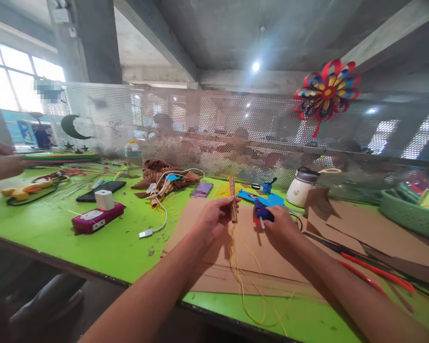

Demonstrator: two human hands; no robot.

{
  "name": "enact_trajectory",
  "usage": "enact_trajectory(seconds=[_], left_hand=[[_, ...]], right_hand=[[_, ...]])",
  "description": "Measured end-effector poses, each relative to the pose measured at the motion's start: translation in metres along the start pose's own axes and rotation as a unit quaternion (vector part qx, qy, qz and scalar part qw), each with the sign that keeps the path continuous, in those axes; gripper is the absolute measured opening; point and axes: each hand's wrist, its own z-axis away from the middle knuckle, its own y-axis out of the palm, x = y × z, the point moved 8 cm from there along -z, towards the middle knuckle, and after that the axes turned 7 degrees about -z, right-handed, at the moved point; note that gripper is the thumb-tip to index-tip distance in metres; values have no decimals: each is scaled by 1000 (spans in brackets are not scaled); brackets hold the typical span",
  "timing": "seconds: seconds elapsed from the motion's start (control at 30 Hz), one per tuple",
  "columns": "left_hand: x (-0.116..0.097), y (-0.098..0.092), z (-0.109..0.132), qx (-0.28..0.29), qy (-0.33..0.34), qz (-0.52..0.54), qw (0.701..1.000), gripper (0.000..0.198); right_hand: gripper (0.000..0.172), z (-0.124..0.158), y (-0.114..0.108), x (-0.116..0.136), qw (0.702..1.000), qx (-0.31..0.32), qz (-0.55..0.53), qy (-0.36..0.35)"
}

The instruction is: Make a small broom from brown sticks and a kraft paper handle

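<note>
Above brown card [271,267] on green tabletop [110,243]: left hand [214,216], grip pinching upright brown strip [232,206]; right hand [280,226], grip wrapped round blue glue gun [262,212] just beside it. Lettering unreadable.

Flat cardboard [186,224] passable; white pot [299,190] blocks far right.

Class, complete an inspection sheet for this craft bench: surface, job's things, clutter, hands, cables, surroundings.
Surface: bright green tabletop, brown cardboard sheets on it.
Job's things: narrow brown stick with thin yellow strands hanging; small blue glue gun.
Clutter: pink power strip, black phone, white jug, green basket.
Hands: left hand pinches the stick; right hand grips the glue gun.
Cables: white USB cable, loose.
Surroundings: perforated mesh screen, red paper pinwheel, another person's hand at left.
</note>
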Motion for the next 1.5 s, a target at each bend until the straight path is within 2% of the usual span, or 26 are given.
enact_trajectory(seconds=[0.1, 0.17, 0.23, 0.33, 0.4, 0.47, 0.57, 0.7, 0.77, 0.87, 1.0, 1.07, 1.13, 1.27, 1.33, 1.4, 1.5], left_hand=[[1, 0, 0, -1, -1, -7, 1000, 16], [1, 0, -2, -3, 0, -10, 1000, 16], [2, -2, -3, -6, 6, -10, 1000, 16], [0, -5, -6, -16, 25, -7, 1000, 15], [-2, -7, -6, -25, 41, -3, 999, 15], [-4, -8, -6, -31, 58, 1, 998, 14], [-8, -9, -5, -33, 79, 2, 996, 11], [-7, -8, -4, -26, 87, 2, 996, 9], [-6, -8, -5, -24, 84, 4, 996, 9], [-5, -8, -6, -25, 80, 11, 996, 10], [-5, -8, -6, -29, 66, 21, 997, 15], [-5, -6, -5, -29, 57, 26, 998, 15], [-4, -4, -3, -24, 47, 28, 998, 16], [-3, 2, 1, -13, 26, 28, 999, 16], [-2, 6, 3, 1, 16, 25, 1000, 17], [-3, 11, 6, 30, 7, 22, 999, 16], [0, 20, 10, 79, -14, -2, 997, 17]], right_hand=[[28, 0, 7, -3, 999, 27, -27, -9], [30, 2, -1, 3, 998, 34, -48, -14], [29, 7, -15, 17, 997, 23, -69, -15], [24, 19, -31, 55, 989, 28, -145, -21], [23, 30, -30, 81, 946, 62, -319, 7], [20, 39, -20, 99, 910, 95, -400, 57], [18, 48, -4, 109, 864, 96, -477, 128], [19, 52, 12, 111, 798, 77, -568, 183], [18, 56, 18, 112, 782, 88, -582, 208], [22, 63, 21, 115, 785, 119, -566, 221], [21, 66, 20, 122, 822, 144, -529, 153], [19, 68, 23, 122, 831, 158, -518, 130], [18, 71, 30, 119, 813, 179, -533, 148], [15, 81, 40, 119, 733, 218, -610, 209], [13, 80, 39, 122, 717, 234, -625, 203], [12, 73, 34, 120, 740, 236, -604, 178], [13, 55, 22, 104, 800, 210, -544, 143]])
